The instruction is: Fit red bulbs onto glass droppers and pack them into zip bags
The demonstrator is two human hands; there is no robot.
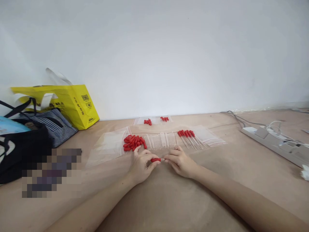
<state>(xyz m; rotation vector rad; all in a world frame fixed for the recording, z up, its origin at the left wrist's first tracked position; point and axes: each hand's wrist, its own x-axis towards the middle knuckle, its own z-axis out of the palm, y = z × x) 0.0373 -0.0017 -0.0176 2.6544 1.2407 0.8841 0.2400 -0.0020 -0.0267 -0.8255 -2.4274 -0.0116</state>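
Observation:
My left hand [143,164] pinches a red piece [155,159] between thumb and fingers. From its right end a thin pale stick [162,159] runs into the fingertips of my right hand [180,161]. Just beyond my left hand lies a pile of loose red pieces [132,142] on a clear plastic bag [108,145]. A row of thin pale sticks [161,141] lies side by side to the right of the pile. Further right, several sticks with red ends [190,138] lie slanted on another clear bag [210,137].
Near the wall, a small clear bag [138,120] bears two clusters of small red pieces [147,122]. A yellow bag [80,108], a striped pouch [58,127] and a black bag [36,145] stand left, behind a blurred patch. A white power strip [272,145] with cables lies right.

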